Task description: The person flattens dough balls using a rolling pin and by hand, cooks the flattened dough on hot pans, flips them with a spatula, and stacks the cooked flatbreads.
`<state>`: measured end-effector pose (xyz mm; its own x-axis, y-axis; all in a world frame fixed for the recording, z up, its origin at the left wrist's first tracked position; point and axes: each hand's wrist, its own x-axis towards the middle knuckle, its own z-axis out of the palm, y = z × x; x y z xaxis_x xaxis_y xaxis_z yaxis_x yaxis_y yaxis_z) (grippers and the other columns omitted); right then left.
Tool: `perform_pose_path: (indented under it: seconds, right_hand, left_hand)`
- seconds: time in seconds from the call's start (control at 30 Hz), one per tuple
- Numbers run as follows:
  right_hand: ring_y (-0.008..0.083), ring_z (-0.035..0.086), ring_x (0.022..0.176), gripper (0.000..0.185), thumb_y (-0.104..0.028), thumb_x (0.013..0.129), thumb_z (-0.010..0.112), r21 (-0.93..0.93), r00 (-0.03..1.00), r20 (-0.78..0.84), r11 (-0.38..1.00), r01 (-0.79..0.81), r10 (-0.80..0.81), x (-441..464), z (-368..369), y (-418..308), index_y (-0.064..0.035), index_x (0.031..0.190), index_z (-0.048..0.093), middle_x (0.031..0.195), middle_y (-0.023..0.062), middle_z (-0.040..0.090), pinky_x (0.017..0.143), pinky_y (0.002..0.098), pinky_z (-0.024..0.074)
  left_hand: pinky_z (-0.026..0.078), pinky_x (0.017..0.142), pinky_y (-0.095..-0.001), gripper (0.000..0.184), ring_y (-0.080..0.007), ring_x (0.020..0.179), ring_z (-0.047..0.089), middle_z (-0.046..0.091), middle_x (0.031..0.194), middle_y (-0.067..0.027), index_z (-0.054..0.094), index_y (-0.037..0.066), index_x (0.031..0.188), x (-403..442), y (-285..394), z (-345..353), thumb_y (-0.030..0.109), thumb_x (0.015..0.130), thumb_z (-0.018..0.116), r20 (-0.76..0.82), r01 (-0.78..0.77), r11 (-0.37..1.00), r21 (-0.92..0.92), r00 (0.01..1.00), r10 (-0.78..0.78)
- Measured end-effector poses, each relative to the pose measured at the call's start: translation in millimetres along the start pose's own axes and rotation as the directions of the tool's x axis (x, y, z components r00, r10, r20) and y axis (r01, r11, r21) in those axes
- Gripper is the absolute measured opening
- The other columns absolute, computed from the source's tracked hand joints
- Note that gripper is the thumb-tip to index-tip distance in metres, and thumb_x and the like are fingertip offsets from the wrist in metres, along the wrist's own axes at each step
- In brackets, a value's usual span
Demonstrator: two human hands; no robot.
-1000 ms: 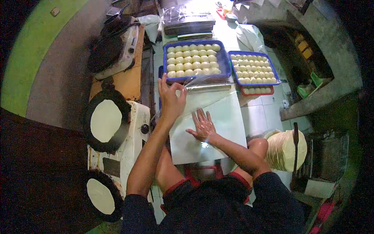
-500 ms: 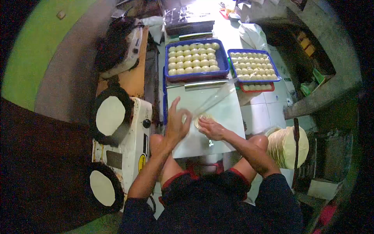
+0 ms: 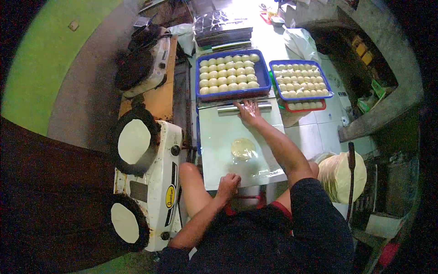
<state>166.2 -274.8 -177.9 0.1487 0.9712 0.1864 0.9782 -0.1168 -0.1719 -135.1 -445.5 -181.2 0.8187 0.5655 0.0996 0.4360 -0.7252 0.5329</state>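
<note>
Two bare hands are well apart over the worktop (image 3: 214,132). The right hand (image 3: 248,112) reaches to the far end, fingers spread over a metal rod (image 3: 223,109), though whether it grips or only rests there I cannot tell. The rod lies crosswise just in front of the large blue tray (image 3: 263,75), perhaps kept there so that it is within reach yet off the middle. The left hand (image 3: 229,183) is curled at the near edge; whether it pinches anything is hidden.

Between the hands lies one flattened dough disc (image 3: 242,149), glossy and touched by neither. The shine suggests oil, likely to stop sticking.

Dough balls (image 3: 221,73) sit in rows in the large tray, an order that probably keeps them easy to pick up. To the left, a stove (image 3: 169,146) bears two pans, each with a flat round (image 3: 133,141) lying in it, seemingly close enough to tend while seated. A stack (image 3: 342,176) of similar rounds stands by the right knee.
</note>
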Motion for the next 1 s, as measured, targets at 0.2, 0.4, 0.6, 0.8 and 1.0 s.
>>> perform_pose_path:
  seconds: [0.2, 0.4, 0.6, 0.8, 1.0]
  right_hand:
    - [0.0324, 0.055, 0.113, 0.069, -0.032, 0.086, 0.069, -0.03, 0.995, 0.019, 0.995, 0.098, -0.097, -144, -33, -92, -0.0283, 0.15, 0.041, 0.121, 0.0157, 0.056, 0.098, 0.0537, 0.0397]
    - [0.029, 0.051, 0.114, 0.056, -0.023, 0.091, 0.063, -0.062, 0.987, -0.159, 0.998, -0.008, -0.002, -119, -27, -101, -0.0306, 0.143, 0.046, 0.122, 0.0112, 0.054, 0.098, 0.0575, 0.0362]
    - [0.0326, 0.053, 0.116, 0.062, -0.032, 0.09, 0.065, 0.111, 0.996, 0.033, 0.991, 0.077, -0.081, -189, -31, -124, -0.0366, 0.147, 0.041, 0.127, 0.0137, 0.054, 0.102, 0.0623, 0.0335]
    - [0.0365, 0.039, 0.136, 0.054, -0.026, 0.089, 0.066, 0.114, 0.986, -0.122, 0.989, -0.095, 0.109, -122, -27, -108, -0.0276, 0.141, 0.05, 0.143, 0.0165, 0.045, 0.11, 0.0634, 0.0262]
    - [0.0404, 0.032, 0.144, 0.062, -0.024, 0.083, 0.067, 0.533, 0.965, 0.118, 0.805, -0.26, 0.233, -135, -31, -100, -0.026, 0.142, 0.05, 0.157, 0.0258, 0.029, 0.113, 0.0656, 0.0228]
  left_hand:
    - [0.048, 0.077, -0.0503, 0.028, -0.0393, 0.092, 0.06, 0.061, 0.092, -0.0166, 0.06, 0.006, 0.094, -3, -2, 1, 0.001, 0.068, 0.067, 0.1, 0.095, 0.994, -0.048, 0.991, -0.09]
    - [0.048, 0.082, -0.0508, 0.024, -0.0398, 0.092, 0.061, 0.062, 0.091, -0.0176, 0.062, 0.004, 0.088, -4, 7, -6, 0.002, 0.065, 0.069, 0.087, 0.123, 0.992, -0.042, 0.989, -0.119]
    - [0.047, 0.078, -0.049, 0.026, -0.0369, 0.093, 0.061, 0.062, 0.092, -0.0152, 0.062, 0.006, 0.089, -3, -9, 10, 0.004, 0.064, 0.07, 0.12, 0.097, 0.995, 0.022, 0.988, -0.099]
    - [0.048, 0.078, -0.0496, 0.032, -0.0375, 0.093, 0.062, 0.064, 0.091, -0.0138, 0.064, 0.009, 0.095, -11, -6, 0, 0.011, 0.064, 0.074, -0.018, 0.053, 0.998, -0.017, 0.998, -0.053]
    - [0.045, 0.087, -0.0459, 0.025, -0.0314, 0.101, 0.06, 0.063, 0.101, -0.0113, 0.066, 0.01, 0.096, -17, -1, 10, 0.005, 0.072, 0.064, 0.029, 0.107, 0.992, 0.064, 0.994, -0.109]
